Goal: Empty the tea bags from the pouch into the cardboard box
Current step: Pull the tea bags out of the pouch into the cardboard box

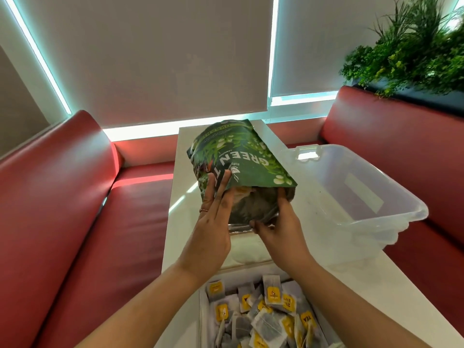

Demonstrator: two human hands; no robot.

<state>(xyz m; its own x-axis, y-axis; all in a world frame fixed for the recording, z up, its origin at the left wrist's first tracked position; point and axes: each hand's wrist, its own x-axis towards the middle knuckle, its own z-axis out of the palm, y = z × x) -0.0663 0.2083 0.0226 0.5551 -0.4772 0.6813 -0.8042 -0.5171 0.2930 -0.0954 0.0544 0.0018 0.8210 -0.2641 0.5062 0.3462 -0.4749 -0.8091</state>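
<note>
Green tea pouch (233, 156) inverted, mouth toward cardboard box (204, 305) below; left hand (213, 222), right hand (278, 224) both gripped pouch mouth.

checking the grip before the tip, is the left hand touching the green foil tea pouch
Touching. The head view shows the left hand with its fingers pressed flat on the printed face of the upside-down green foil tea pouch, no gap between them.

Red padded benches (62, 197) flank a white table (175, 222) beneath drawn grey blinds (160, 59), green plants (406, 51) behind.
</note>
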